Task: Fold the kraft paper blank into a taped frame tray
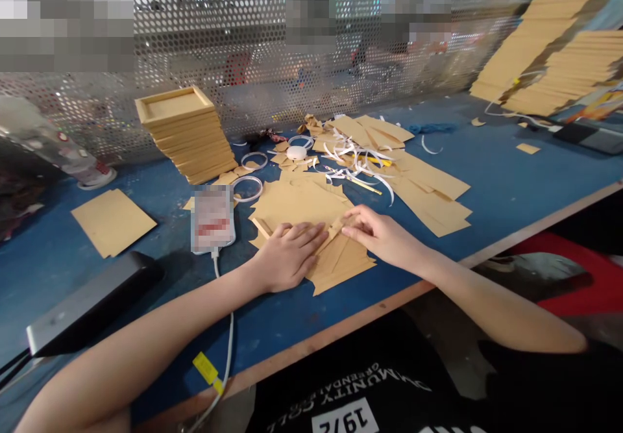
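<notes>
A tan cardboard sheet (pixel 304 202) with notched edges lies on the blue table in front of me, apparently on top of other such sheets. My left hand (pixel 288 256) rests on its near left part, palm down with the fingers stretched out. At the near right edge, my right hand (pixel 372 233) has thumb and forefinger closed at a narrow folded strip of the cardboard. A short raised flap (pixel 261 227) stands up along the left edge. Part of the sheet is hidden under my left hand.
A stack of shallow cardboard trays (pixel 195 137) leans at the back left. Behind the sheet lie white paper strips (pixel 360 160) and flat cardboard pieces (pixel 431 193). A phone (pixel 213 219) on a cable and a black device (pixel 92 303) lie left. Tall cardboard stacks (pixel 530 37) stand far right.
</notes>
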`<move>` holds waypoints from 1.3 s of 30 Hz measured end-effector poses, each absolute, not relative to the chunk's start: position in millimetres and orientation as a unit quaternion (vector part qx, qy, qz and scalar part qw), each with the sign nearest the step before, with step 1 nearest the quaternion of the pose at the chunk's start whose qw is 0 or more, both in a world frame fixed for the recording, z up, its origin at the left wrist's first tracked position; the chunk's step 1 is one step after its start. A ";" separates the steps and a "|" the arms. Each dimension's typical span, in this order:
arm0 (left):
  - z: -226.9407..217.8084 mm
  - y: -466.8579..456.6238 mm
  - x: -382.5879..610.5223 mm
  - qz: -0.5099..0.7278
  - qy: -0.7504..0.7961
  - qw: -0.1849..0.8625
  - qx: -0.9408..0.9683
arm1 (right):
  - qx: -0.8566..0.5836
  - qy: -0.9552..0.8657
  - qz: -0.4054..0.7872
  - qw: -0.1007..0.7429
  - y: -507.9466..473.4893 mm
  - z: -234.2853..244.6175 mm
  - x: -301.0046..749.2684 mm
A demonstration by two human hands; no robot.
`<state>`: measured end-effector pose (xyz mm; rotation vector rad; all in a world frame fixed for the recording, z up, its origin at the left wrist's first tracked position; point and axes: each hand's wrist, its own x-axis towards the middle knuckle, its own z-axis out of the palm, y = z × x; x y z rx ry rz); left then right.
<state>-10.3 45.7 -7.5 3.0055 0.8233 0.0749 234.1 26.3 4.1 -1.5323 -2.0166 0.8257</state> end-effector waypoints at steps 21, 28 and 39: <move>-8.2 45.0 -10.3 0.024 0.257 -0.007 0.966 | -0.632 -0.744 0.126 0.176 7.2 -4.0 220.0; -9.0 45.1 -12.3 0.024 0.260 -0.009 0.965 | -0.629 -0.746 0.111 0.190 9.8 -8.5 224.9; -8.0 45.8 -11.8 0.033 0.258 0.005 0.966 | -0.643 -0.737 0.096 0.184 14.8 -6.5 231.8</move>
